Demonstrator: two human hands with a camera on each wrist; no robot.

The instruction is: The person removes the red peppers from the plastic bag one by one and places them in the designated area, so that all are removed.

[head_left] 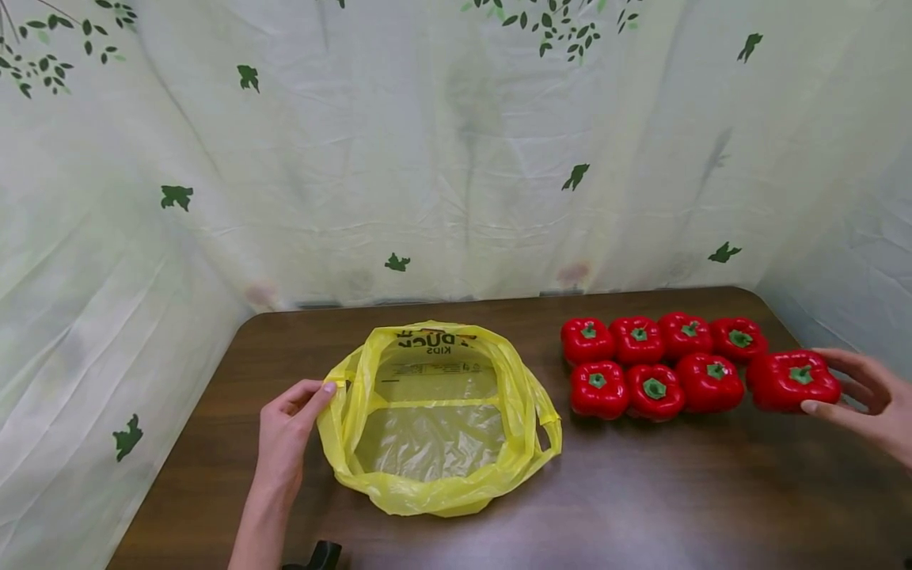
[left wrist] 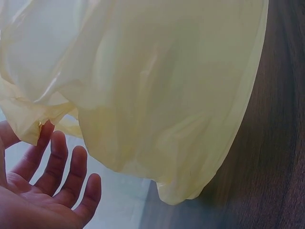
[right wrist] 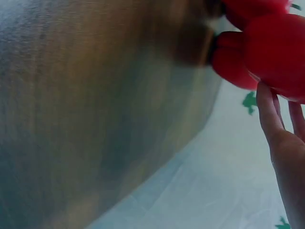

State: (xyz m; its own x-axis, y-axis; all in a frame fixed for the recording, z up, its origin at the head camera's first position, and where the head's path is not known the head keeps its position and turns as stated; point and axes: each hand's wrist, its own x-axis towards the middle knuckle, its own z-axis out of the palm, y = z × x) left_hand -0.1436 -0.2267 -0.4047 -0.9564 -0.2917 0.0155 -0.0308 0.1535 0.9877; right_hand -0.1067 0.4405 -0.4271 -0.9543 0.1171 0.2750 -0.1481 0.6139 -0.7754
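A yellow plastic bag (head_left: pixel 442 495) stands on the table with its mouth spread wide and its inside showing. At its left side my left hand (head_left: pixel 285 431) pinches the handle between thumb and forefinger; in the left wrist view the other fingers (left wrist: pixel 76 176) are spread apart from the bag (left wrist: pixel 167 95). Over on the far right, my right hand (head_left: pixel 865 400) grips a red bell pepper (head_left: pixel 773 384) from its right side, thumb in front and fingers behind. That pepper (right wrist: pixel 281 52) looks raised a little off the table in the right wrist view. Several other red bell peppers (head_left: pixel 655 392) sit in two rows beside it.
The dark wooden table (head_left: pixel 570 507) has rounded back corners. A pale curtain (head_left: pixel 456 198) with leaf prints hangs behind it and on both sides. Near the front edge, by the left forearm, lies a small black object (head_left: pixel 324 554), partly out of frame.
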